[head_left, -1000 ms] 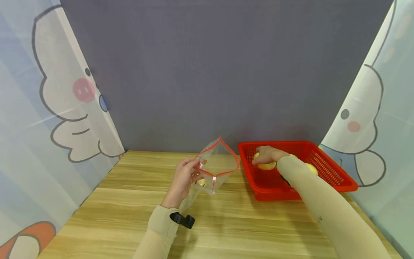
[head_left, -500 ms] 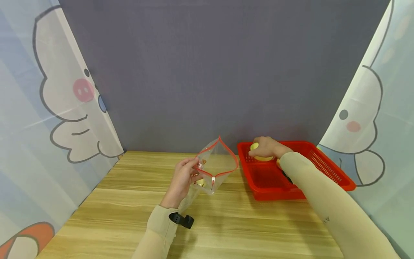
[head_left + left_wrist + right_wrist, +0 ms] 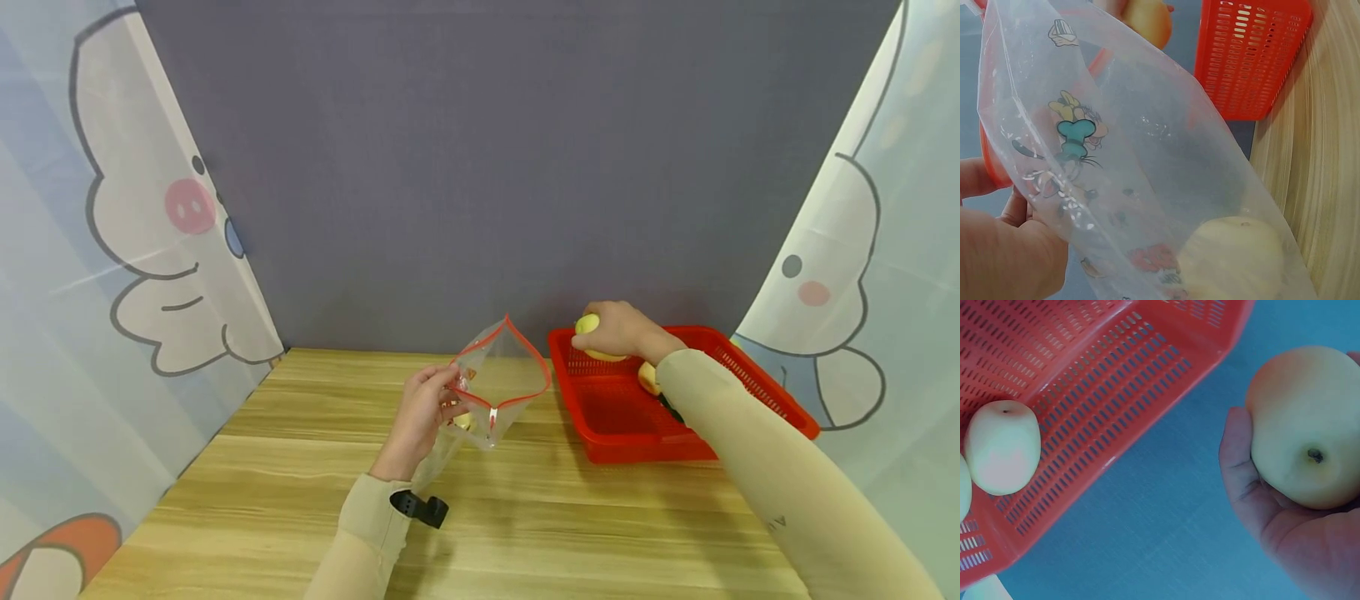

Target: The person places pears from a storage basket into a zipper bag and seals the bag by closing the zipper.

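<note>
My left hand pinches the rim of a clear zip bag with a red zip edge, its mouth spread wide. Cartoon figures are printed on the bag, and a pale yellow apple lies low inside it. My right hand grips another yellow apple with a reddish blush, fingers curled round it. In the head view this apple is raised at the back left rim of the red plastic basket. The right wrist view shows its dark stem end.
More yellow apples sit in the basket, partly hidden by my right sleeve in the head view. The basket stands right of the bag on a wooden table. A grey panel rises behind; patterned curtains hang at both sides.
My right hand has lifted the apple from the basket floor up to the back left rim, moving slightly left. My left hand and the bag have stayed almost still.
</note>
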A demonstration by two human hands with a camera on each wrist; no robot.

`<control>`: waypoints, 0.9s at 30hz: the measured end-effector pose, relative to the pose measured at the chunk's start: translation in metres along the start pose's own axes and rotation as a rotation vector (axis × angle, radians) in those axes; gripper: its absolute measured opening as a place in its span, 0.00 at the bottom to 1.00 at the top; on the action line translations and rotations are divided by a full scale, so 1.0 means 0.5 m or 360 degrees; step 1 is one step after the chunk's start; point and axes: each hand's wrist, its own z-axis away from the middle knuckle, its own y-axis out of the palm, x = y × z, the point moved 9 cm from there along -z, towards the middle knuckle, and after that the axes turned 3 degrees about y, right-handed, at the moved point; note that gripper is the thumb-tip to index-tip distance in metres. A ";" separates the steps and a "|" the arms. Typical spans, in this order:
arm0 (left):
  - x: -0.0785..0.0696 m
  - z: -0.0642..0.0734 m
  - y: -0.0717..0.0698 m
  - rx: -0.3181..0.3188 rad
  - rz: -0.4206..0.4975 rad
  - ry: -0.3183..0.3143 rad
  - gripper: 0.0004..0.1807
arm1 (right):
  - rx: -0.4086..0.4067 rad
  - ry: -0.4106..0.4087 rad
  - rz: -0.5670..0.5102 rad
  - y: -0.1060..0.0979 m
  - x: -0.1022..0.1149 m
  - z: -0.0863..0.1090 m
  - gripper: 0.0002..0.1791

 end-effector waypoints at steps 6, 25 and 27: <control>0.000 -0.004 0.001 0.0000 0.0006 0.0016 0.13 | -0.0045 -0.0021 -0.0061 -0.019 0.015 0.014 0.24; 0.004 0.002 0.002 -0.0022 0.0016 -0.0016 0.13 | -0.0159 -0.0142 -0.0281 -0.029 0.107 0.061 0.21; 0.003 0.001 0.003 -0.0020 0.0013 -0.0014 0.13 | -0.0174 -0.0145 -0.0336 -0.030 0.115 0.067 0.22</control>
